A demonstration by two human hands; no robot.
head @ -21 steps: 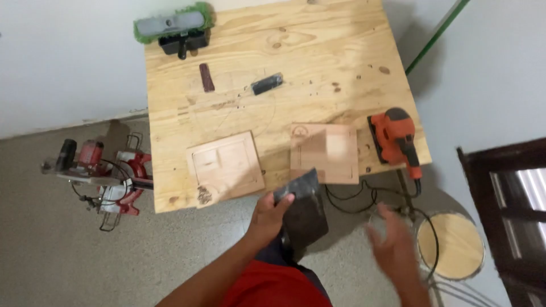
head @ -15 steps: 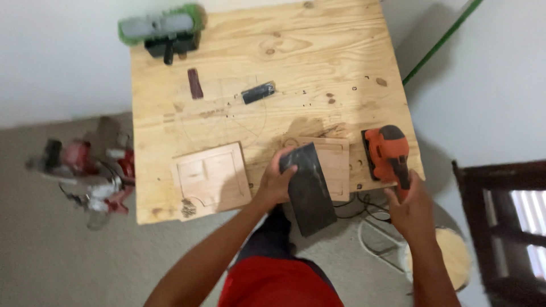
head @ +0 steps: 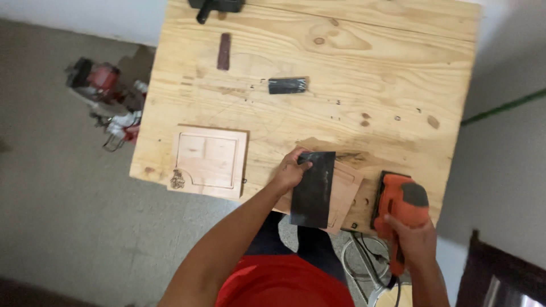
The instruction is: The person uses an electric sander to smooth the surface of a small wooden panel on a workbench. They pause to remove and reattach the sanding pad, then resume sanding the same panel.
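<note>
My left hand (head: 290,171) grips the upper left edge of a dark sheet of sandpaper (head: 313,188). The sheet lies over a small wooden board (head: 344,193) at the near edge of the plywood table (head: 364,74). My right hand (head: 410,240) is closed around the handle of an orange and black electric sander (head: 400,199), which sits on the table just right of that board. A second wooden board with carved recesses (head: 208,161) lies to the left of my left hand.
Farther back on the table lie a small dark block (head: 287,85), a brown strip (head: 224,51) and a black object (head: 216,5) at the far edge. A red power saw (head: 105,94) sits on the floor at left. The sander's black cable (head: 361,267) loops below the table.
My left hand brought the sandpaper forward over the right board. My right hand went from empty in the air to gripping the sander's handle. The view shifted and turned.
</note>
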